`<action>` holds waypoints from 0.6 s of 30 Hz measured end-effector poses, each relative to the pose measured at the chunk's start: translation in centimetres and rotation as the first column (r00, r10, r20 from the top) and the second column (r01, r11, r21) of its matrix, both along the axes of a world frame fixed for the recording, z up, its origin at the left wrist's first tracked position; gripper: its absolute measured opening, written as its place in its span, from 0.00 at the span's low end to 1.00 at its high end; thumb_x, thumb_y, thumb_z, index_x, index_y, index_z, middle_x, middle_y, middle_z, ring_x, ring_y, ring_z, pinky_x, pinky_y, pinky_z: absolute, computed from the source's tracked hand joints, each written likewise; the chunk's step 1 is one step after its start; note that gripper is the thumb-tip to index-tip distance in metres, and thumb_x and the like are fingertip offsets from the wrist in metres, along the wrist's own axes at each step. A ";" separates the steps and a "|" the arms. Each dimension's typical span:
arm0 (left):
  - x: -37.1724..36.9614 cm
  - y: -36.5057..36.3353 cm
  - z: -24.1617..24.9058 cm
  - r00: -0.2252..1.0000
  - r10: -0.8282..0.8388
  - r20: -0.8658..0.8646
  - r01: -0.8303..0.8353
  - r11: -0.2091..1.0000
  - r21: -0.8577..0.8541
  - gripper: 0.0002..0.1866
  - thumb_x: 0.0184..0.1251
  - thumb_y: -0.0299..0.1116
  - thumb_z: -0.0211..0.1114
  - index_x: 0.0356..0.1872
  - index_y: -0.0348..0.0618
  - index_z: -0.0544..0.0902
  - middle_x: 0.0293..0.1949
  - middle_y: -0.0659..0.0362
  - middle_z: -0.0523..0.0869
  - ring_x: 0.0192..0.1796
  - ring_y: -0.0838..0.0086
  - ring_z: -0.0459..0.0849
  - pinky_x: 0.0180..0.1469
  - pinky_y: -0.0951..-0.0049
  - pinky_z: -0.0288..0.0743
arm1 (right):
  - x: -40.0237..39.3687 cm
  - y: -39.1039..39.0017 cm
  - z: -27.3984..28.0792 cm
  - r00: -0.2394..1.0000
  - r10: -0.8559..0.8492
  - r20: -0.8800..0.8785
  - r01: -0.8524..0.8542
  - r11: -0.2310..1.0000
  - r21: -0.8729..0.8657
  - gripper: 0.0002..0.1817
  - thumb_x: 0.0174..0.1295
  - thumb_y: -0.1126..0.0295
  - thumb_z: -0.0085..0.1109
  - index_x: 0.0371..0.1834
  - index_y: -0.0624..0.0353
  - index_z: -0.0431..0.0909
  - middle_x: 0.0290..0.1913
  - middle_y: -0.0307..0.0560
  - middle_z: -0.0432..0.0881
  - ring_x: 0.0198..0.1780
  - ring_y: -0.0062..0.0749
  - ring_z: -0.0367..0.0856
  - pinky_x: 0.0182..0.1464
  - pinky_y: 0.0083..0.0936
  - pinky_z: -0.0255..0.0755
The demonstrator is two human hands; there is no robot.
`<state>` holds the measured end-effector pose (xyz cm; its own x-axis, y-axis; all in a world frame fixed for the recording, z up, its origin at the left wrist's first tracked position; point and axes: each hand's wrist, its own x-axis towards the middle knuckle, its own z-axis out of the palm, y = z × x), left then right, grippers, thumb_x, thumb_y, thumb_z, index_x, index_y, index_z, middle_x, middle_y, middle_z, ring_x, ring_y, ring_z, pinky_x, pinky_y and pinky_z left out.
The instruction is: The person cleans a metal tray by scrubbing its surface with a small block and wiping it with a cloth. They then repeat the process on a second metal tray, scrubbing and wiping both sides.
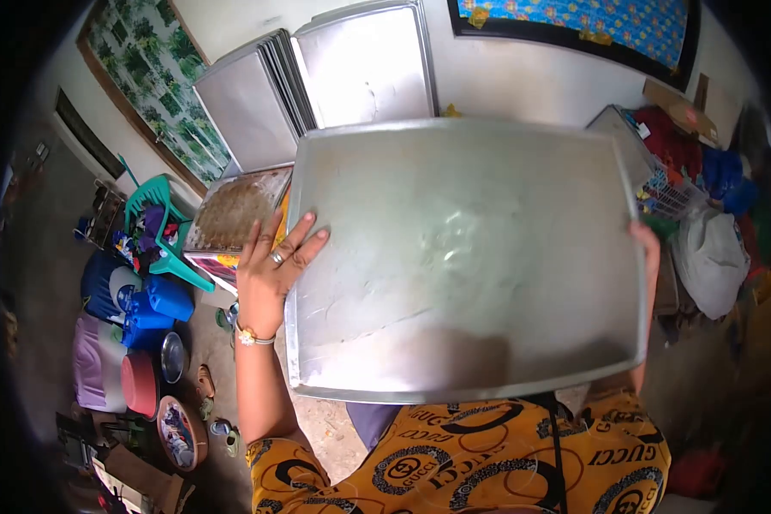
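Note:
A large silver metal baking tray [463, 257] with a raised rim fills the middle of the view, its flat face towards me. My left hand [274, 265] grips its left edge, with the fingers spread over the rim; a ring and a bracelet show on it. At the right edge my right hand [647, 244] holds the tray too, mostly hidden behind it. Similar metal trays [368, 73] lean upright against the wall beyond, beside a tightly packed row of trays [240, 103].
Left of the tray is a brown-stained surface [240, 210]. A green chair [158, 214] with clothes, blue containers [167, 300], a pink basin [140, 383] and a round tub [182, 433] stand further left. A white sack [709, 261] and a basket [668, 188] are at right.

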<state>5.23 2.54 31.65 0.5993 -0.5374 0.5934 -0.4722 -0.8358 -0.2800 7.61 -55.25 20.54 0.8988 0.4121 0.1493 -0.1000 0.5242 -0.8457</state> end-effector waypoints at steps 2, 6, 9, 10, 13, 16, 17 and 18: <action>0.2 1.3 -1.7 0.999 0.048 0.001 -0.048 0.998 -0.042 0.21 0.59 0.31 0.53 0.54 0.63 0.81 0.59 0.67 0.78 0.57 0.61 0.79 0.60 0.53 0.70 | -2.2 3.1 -0.4 0.980 -0.158 -0.125 0.139 0.979 -0.147 0.24 0.62 0.55 0.57 0.52 0.64 0.73 0.42 0.43 0.79 0.43 0.29 0.78 0.45 0.27 0.73; 1.0 0.8 -4.9 0.992 0.125 -0.019 -0.125 0.992 -0.035 0.24 0.60 0.30 0.52 0.58 0.63 0.77 0.63 0.65 0.74 0.54 0.59 0.81 0.60 0.52 0.70 | -2.5 7.9 2.4 0.819 -0.538 -0.200 0.461 0.824 -0.329 0.15 0.59 0.64 0.64 0.45 0.60 0.77 0.35 0.37 0.80 0.37 0.23 0.77 0.41 0.23 0.72; 4.2 0.2 -7.8 0.982 0.186 -0.005 -0.184 0.966 -0.179 0.29 0.60 0.28 0.57 0.66 0.56 0.69 0.70 0.55 0.63 0.56 0.56 0.78 0.57 0.57 0.72 | 0.6 6.4 7.4 0.685 -0.722 0.098 0.702 0.619 -0.353 0.16 0.60 0.63 0.63 0.46 0.61 0.77 0.33 0.37 0.79 0.37 0.22 0.76 0.40 0.21 0.71; 5.6 0.0 -8.6 0.976 0.216 0.007 -0.207 0.946 -0.250 0.31 0.60 0.29 0.58 0.68 0.54 0.66 0.71 0.52 0.61 0.58 0.56 0.77 0.56 0.60 0.72 | 1.6 6.4 9.8 0.613 -0.736 0.288 0.786 0.534 -0.310 0.16 0.60 0.62 0.62 0.46 0.61 0.78 0.32 0.37 0.79 0.37 0.21 0.75 0.40 0.20 0.70; 10.3 0.1 -11.1 0.966 0.035 -0.257 -0.212 0.677 -0.705 0.35 0.68 0.39 0.56 0.73 0.52 0.51 0.71 0.39 0.53 0.63 0.45 0.69 0.60 0.53 0.67 | 2.7 8.0 19.2 0.389 -0.715 0.581 0.917 0.237 -0.322 0.22 0.60 0.55 0.61 0.46 0.64 0.78 0.29 0.35 0.77 0.34 0.20 0.74 0.37 0.20 0.67; 16.7 1.9 -18.9 0.791 0.236 -0.565 -0.555 0.666 -0.499 0.35 0.69 0.48 0.52 0.73 0.54 0.51 0.72 0.39 0.49 0.70 0.43 0.58 0.64 0.44 0.59 | 4.4 15.1 26.3 -0.001 -0.513 0.858 0.991 -0.112 -0.066 0.29 0.59 0.47 0.59 0.51 0.62 0.78 0.29 0.38 0.78 0.31 0.19 0.73 0.37 0.18 0.66; 17.3 1.6 -19.6 0.738 0.259 -0.623 -0.610 0.651 -0.451 0.35 0.69 0.51 0.51 0.73 0.54 0.51 0.72 0.38 0.48 0.71 0.43 0.54 0.65 0.41 0.55 | 6.0 15.3 28.2 0.065 -0.426 0.902 0.987 -0.104 -0.120 0.29 0.60 0.46 0.57 0.52 0.62 0.77 0.32 0.39 0.79 0.34 0.20 0.74 0.39 0.19 0.68; 17.8 0.9 -20.3 0.681 0.279 -0.677 -0.660 0.636 -0.401 0.36 0.69 0.54 0.49 0.73 0.55 0.51 0.72 0.38 0.48 0.72 0.43 0.51 0.65 0.37 0.51 | 8.2 15.7 29.9 0.131 -0.334 0.934 0.980 -0.102 -0.174 0.30 0.61 0.44 0.55 0.52 0.61 0.77 0.35 0.41 0.80 0.37 0.21 0.76 0.41 0.20 0.69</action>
<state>23.07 3.46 11.39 0.9515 0.2525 0.1755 0.1406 -0.8648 0.4820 15.77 -39.51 50.40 0.5440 -0.2021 0.8144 0.3708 -0.8127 -0.4494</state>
